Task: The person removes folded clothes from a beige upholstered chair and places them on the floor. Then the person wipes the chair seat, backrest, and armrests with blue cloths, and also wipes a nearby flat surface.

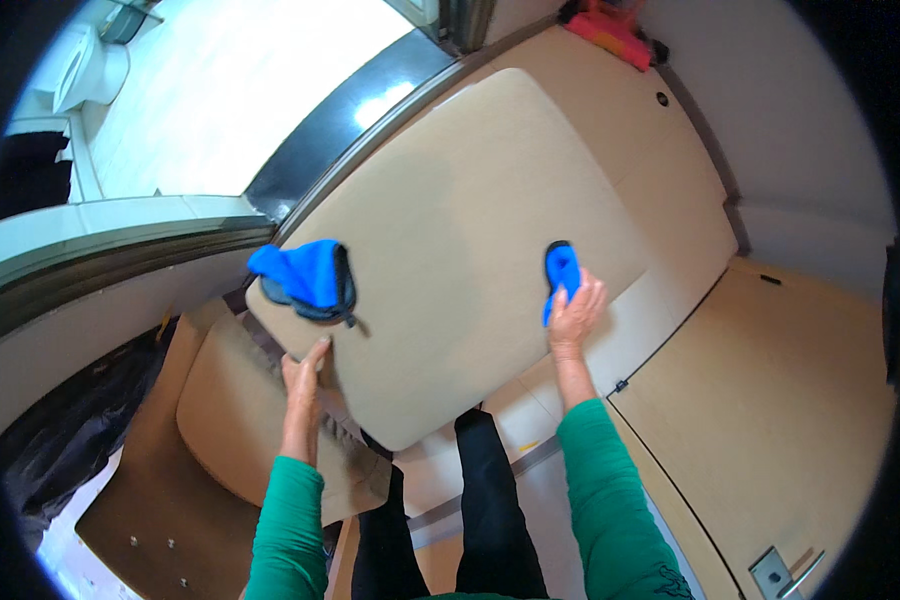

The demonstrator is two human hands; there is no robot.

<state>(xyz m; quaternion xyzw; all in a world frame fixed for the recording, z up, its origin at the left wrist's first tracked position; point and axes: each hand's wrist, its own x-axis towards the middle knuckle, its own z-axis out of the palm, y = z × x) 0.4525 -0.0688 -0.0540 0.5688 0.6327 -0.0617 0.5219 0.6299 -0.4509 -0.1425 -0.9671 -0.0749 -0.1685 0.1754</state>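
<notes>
A large beige upholstered cushion (435,247) with rounded corners lies in front of me, a faint darker patch near its middle. My right hand (576,311) is closed around a blue brush or scrubbing pad (562,266) with a dark edge, which rests at the cushion's right part. On the left corner sits a crumpled blue cloth (307,274) with dark grey trim. Just below that cloth, my left hand (305,364) is at the cushion's near left edge, thumb up along it; its fingers are partly hidden, so its grip is unclear.
More beige upholstered pieces (225,405) stand at lower left beside black plastic sheeting (82,420). A raised sill (360,112) borders a bright room with a toilet (94,71). A wooden door (780,405) is at right; a red-orange object (611,34) is at the far wall.
</notes>
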